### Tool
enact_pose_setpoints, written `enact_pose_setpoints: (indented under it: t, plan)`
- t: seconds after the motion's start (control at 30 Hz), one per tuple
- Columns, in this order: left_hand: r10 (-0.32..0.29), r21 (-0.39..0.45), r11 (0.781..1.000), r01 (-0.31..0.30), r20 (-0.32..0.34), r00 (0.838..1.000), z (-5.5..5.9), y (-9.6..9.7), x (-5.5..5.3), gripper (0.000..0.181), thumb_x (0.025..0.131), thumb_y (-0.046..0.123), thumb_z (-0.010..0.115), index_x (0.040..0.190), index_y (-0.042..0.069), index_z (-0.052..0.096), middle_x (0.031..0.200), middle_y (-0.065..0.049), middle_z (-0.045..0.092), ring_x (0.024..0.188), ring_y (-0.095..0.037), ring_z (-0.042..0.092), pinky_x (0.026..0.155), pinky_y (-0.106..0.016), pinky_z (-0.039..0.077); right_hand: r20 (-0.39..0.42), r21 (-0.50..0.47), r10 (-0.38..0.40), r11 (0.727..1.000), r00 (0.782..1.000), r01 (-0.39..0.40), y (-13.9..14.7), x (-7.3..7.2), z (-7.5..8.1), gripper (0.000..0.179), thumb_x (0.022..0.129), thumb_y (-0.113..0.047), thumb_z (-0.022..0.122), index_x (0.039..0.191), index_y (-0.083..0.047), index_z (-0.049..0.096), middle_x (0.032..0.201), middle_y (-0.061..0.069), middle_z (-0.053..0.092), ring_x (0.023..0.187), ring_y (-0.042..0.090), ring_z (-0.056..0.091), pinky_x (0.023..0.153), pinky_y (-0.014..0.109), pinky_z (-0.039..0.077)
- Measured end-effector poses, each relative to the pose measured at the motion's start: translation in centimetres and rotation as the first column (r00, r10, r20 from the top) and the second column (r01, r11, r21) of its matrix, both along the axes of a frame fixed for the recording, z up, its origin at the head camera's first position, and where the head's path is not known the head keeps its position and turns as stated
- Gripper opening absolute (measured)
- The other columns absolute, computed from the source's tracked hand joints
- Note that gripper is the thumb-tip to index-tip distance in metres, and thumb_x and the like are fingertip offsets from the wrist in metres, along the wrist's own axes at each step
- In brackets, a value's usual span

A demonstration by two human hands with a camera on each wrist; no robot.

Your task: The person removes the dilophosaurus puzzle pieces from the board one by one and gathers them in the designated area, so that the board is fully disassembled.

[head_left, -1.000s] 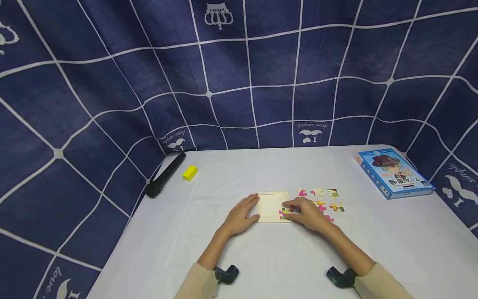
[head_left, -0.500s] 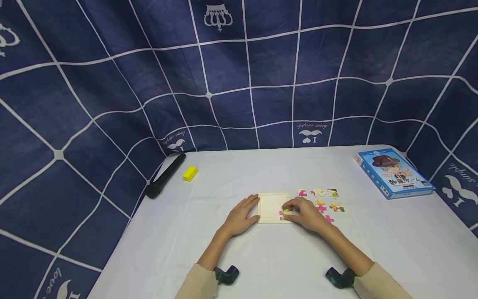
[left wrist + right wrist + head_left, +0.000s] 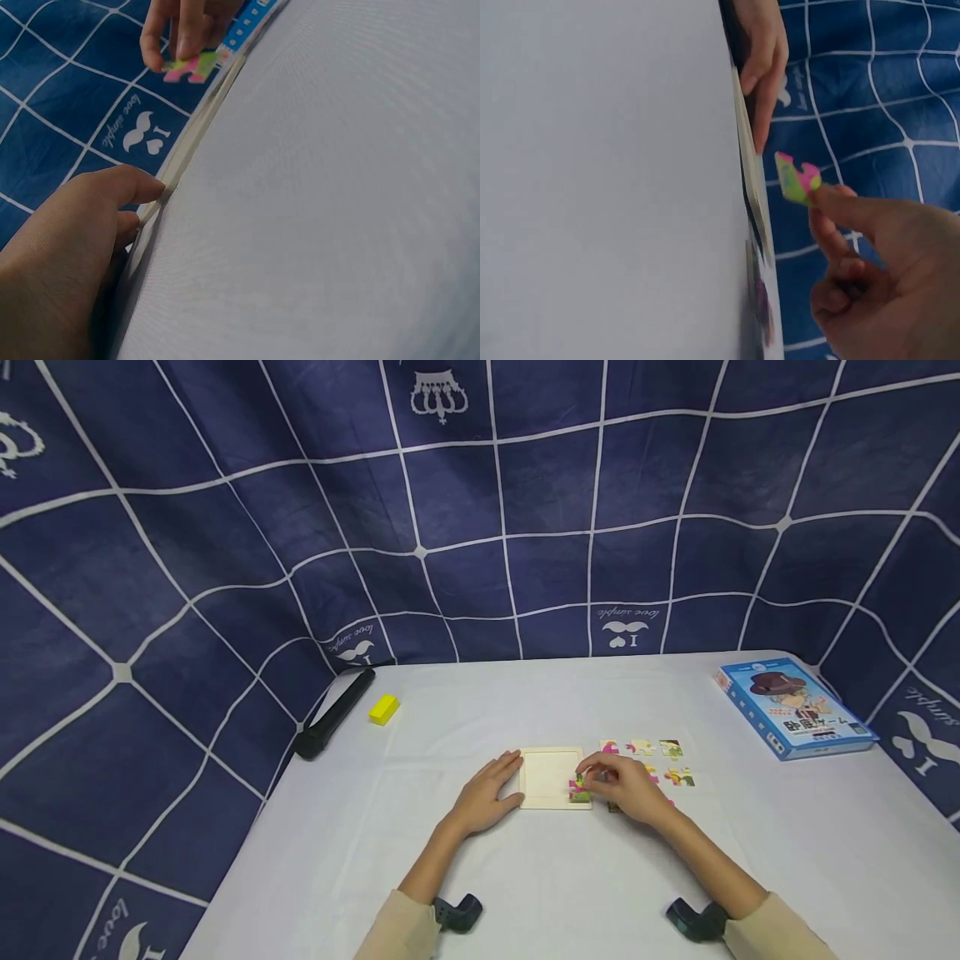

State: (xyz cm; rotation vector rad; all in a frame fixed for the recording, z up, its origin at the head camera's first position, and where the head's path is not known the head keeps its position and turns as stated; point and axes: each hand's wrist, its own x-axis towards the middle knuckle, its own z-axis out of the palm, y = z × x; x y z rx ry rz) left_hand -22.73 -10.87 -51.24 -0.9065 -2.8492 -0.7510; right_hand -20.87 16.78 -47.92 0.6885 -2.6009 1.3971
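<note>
My left hand (image 3: 483,797) rests against the left side of a small pale wooden frame tray (image 3: 551,750), its fingers fairly straight and spread at the edge. Above the tray's lower right corner, my right hand (image 3: 628,789) pinches a pink and green jigsaw piece (image 3: 580,793) between thumb and fingers. Both wrist views show this piece (image 3: 797,180) raised off the tray. Several loose jigsaw pieces (image 3: 678,777) lie on the table just right of the tray, some partly hidden by the right hand.
A blue illustrated box (image 3: 798,706) lies at the back right. Toward the back left are a yellow block (image 3: 384,710) and a long black object (image 3: 333,714). A white cloth covers the table (image 3: 480,710), with a dark blue checked curtain (image 3: 510,568) behind it.
My right hand has shifted slightly right and lifted the jigsaw piece from the tray's lower right corner. A dark piece now shows below that hand. The left hand stays in place.
</note>
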Motion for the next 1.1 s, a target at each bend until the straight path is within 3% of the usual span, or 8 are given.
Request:
enact_pose_setpoints:
  t: [0.2, 0.37, 0.57, 0.93, 1.1]
  plan:
    - [0.006, -0.002, 1.000, -0.006, 0.004, 1.000, 0.0, 0.1, 0.1, 0.061, 0.091, 0.040, 0.049, 0.142, 0.008, 0.036, 0.148, -0.003, 0.030, 0.137, -0.016, 0.022, 0.111, -0.033, 0.019, 0.068, 0.063, -0.069, 0.996, 0.995, 0.065, 3.7, 0.9, 1.3, 0.016, 0.080, -0.018, 0.072, 0.095, -0.017, 0.067, 0.077, -0.008, 0.062, 0.057, 0.011, 0.042, 0.046, 0.022, 0.034]
    - [0.007, -0.007, 1.000, -0.007, 0.016, 1.000, 0.1, 0.1, 0.0, 0.062, 0.091, 0.040, 0.050, 0.142, 0.009, 0.035, 0.149, -0.001, 0.028, 0.137, -0.015, 0.021, 0.111, -0.032, 0.018, 0.096, 0.125, -0.130, 0.985, 0.987, 0.117, 8.3, 2.0, 2.1, 0.019, 0.082, -0.020, 0.071, 0.098, -0.012, 0.066, 0.077, -0.004, 0.061, 0.057, 0.013, 0.039, 0.046, 0.024, 0.033]
    - [0.014, -0.009, 1.000, -0.014, 0.000, 1.000, 0.2, -0.2, -0.1, 0.061, 0.091, 0.039, 0.050, 0.142, 0.008, 0.036, 0.149, -0.002, 0.029, 0.137, -0.016, 0.022, 0.111, -0.033, 0.019, 0.143, 0.190, -0.193, 0.968, 0.971, 0.165, 12.1, 2.8, 1.9, 0.019, 0.082, -0.016, 0.070, 0.100, -0.011, 0.066, 0.078, -0.002, 0.062, 0.060, 0.014, 0.040, 0.049, 0.025, 0.034]
    - [0.008, 0.000, 1.000, -0.008, 0.003, 1.000, 0.4, -0.2, 0.0, 0.061, 0.091, 0.038, 0.051, 0.142, 0.008, 0.036, 0.149, -0.002, 0.029, 0.137, -0.016, 0.022, 0.111, -0.032, 0.018, 0.105, 0.313, -0.259, 0.925, 0.960, 0.215, 12.9, 3.2, 0.2, 0.017, 0.080, -0.011, 0.070, 0.097, -0.011, 0.068, 0.077, -0.005, 0.060, 0.070, 0.012, 0.045, 0.058, 0.023, 0.037]
    - [0.008, -0.002, 1.000, -0.008, 0.000, 1.000, 0.5, -0.2, 0.0, 0.061, 0.090, 0.038, 0.051, 0.142, 0.008, 0.036, 0.148, -0.002, 0.029, 0.137, -0.016, 0.022, 0.111, -0.031, 0.018, 0.082, 0.325, -0.264, 0.919, 0.961, 0.224, 12.7, 3.2, 0.0, 0.018, 0.078, -0.010, 0.072, 0.096, -0.011, 0.069, 0.081, -0.002, 0.060, 0.087, 0.023, 0.049, 0.079, 0.042, 0.045]
